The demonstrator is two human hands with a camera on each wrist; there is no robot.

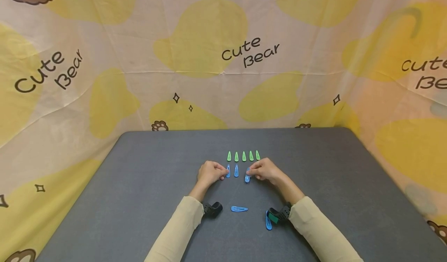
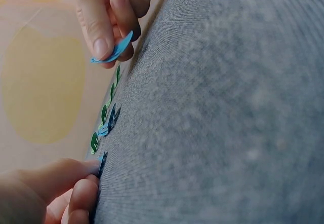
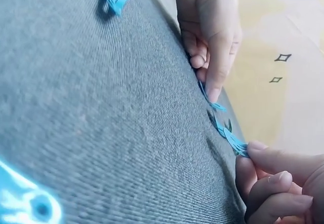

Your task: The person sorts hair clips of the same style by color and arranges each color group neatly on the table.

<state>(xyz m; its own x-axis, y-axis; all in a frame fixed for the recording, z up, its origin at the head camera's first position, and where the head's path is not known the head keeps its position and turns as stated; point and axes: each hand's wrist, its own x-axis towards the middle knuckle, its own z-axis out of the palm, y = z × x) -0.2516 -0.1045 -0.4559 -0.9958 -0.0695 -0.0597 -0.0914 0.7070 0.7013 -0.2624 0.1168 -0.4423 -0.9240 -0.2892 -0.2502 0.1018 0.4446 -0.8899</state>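
Note:
My left hand (image 1: 211, 172) pinches the edge of the leftmost blue hair clip (image 1: 228, 171), which lies on the table. Between the thumb and fingers of my right hand (image 1: 267, 169) is another blue hair clip (image 2: 117, 49), raised above the surface in the left wrist view. A third blue clip (image 1: 236, 170) lies between the two hands. Behind these runs a row of several green hair clips (image 1: 244, 156), all pointing away from me.
The dark grey table (image 1: 146, 169) backs onto a printed cloth (image 1: 195, 83). Nearer me, one blue clip (image 1: 239, 209) lies sideways. Another blue clip (image 1: 268, 221) lies by the right wrist's black strap (image 1: 284, 212), which partly covers it.

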